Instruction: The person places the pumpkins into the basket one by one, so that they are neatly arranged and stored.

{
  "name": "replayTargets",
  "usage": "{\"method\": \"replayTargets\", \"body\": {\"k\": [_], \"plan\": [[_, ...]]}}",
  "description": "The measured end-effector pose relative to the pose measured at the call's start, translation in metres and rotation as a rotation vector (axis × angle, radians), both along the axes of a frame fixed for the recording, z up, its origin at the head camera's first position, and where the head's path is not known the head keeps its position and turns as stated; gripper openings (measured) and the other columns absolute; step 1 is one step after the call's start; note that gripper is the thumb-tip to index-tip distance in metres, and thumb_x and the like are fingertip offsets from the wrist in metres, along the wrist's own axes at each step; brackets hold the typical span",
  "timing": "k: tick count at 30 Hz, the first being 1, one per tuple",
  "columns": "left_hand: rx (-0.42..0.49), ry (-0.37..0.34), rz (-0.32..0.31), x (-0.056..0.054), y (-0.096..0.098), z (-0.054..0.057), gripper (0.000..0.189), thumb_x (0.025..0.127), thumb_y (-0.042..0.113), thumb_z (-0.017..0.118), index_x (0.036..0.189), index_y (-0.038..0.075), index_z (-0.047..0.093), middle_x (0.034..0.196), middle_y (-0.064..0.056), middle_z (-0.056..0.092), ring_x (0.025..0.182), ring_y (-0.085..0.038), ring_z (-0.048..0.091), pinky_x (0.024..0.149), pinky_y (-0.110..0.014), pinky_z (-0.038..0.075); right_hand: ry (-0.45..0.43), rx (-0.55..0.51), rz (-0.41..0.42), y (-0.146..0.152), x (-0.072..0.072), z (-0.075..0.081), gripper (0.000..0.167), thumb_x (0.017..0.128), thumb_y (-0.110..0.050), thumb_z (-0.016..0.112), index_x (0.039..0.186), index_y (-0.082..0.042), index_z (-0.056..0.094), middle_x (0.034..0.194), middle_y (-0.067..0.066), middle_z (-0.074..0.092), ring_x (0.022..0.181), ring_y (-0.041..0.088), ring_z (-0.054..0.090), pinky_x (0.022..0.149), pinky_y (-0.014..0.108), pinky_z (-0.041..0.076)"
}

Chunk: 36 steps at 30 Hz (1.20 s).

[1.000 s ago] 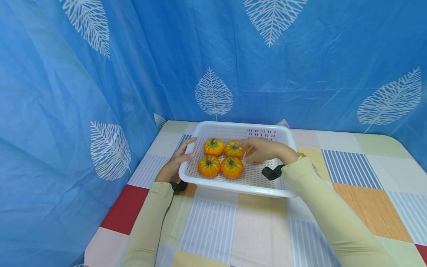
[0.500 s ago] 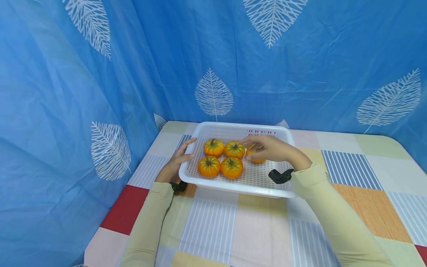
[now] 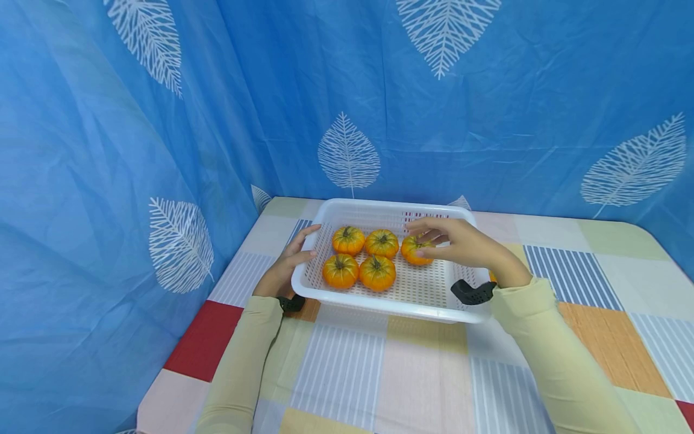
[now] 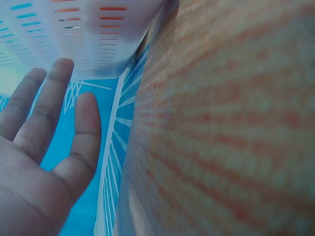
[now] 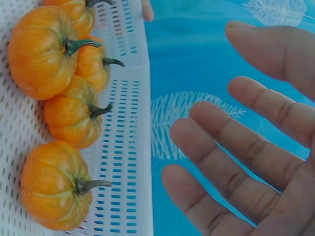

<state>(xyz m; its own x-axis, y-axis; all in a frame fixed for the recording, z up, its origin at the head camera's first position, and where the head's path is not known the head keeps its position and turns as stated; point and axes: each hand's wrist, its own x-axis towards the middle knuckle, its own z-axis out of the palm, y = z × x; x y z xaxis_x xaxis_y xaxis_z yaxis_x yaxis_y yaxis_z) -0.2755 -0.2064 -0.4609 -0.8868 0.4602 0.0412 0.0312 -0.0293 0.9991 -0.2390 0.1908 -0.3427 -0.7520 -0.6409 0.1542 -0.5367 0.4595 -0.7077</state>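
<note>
Several small orange pumpkins sit in a white perforated plastic basket (image 3: pixel 379 305). One pumpkin (image 3: pixel 414 250) lies apart at the right of the group, partly covered by the fingers of my right hand (image 3: pixel 461 244). That hand hovers over the basket's right half, fingers spread and nothing in them, as the right wrist view also shows beside a row of pumpkins (image 5: pixel 56 186). My left hand (image 3: pixel 284 268) is at the basket's left end, its fingertips right at the rim. In the left wrist view its fingers (image 4: pixel 47 110) are extended near the basket wall (image 4: pixel 93 44).
A patchwork cloth (image 3: pixel 341 374) covers the table. Blue curtain (image 3: pixel 461 138) with white leaf prints hangs behind and to the left. A bit of orange (image 3: pixel 492 276) shows outside the basket, mostly hidden behind the right wrist.
My right hand has drawn back to the right from the back middle pumpkin, uncovering more of the pumpkin at the right. My left hand has stayed at the basket's left end.
</note>
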Motion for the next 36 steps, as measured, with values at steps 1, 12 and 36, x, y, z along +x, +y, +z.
{"method": "replayTargets", "body": {"k": [1,12,36], "plan": [[0.001,-0.004,0.001,0.000,0.000,0.000,0.078,0.102,0.017,0.050,0.171,0.014,0.014,0.175,-0.020,0.017,0.148,-0.047,0.034,0.109,-0.053,0.054,0.000,-0.004,-0.003,0.002,0.001,0.001,0.049,0.100,-0.003,0.075,0.146,0.006,0.061,0.142,0.023,0.066,0.120,0.044,0.067,0.107,0.060,0.054],[-0.007,-0.026,0.021,0.000,0.001,-0.001,0.077,0.103,0.019,0.052,0.171,0.020,0.017,0.176,-0.015,0.016,0.149,-0.047,0.033,0.112,-0.066,0.047,0.063,-0.050,-0.076,0.023,0.016,0.005,0.048,0.099,-0.003,0.075,0.146,0.002,0.064,0.141,0.020,0.068,0.118,0.031,0.069,0.103,0.036,0.058],[-0.022,-0.029,0.029,0.003,0.003,0.001,0.081,0.101,0.021,0.054,0.172,0.023,0.016,0.177,-0.014,0.015,0.151,-0.047,0.033,0.108,-0.066,0.050,0.047,-0.264,-0.181,0.066,0.032,-0.014,0.044,0.096,0.007,0.073,0.139,0.006,0.066,0.131,-0.012,0.068,0.113,0.003,0.067,0.094,0.014,0.055]]}}
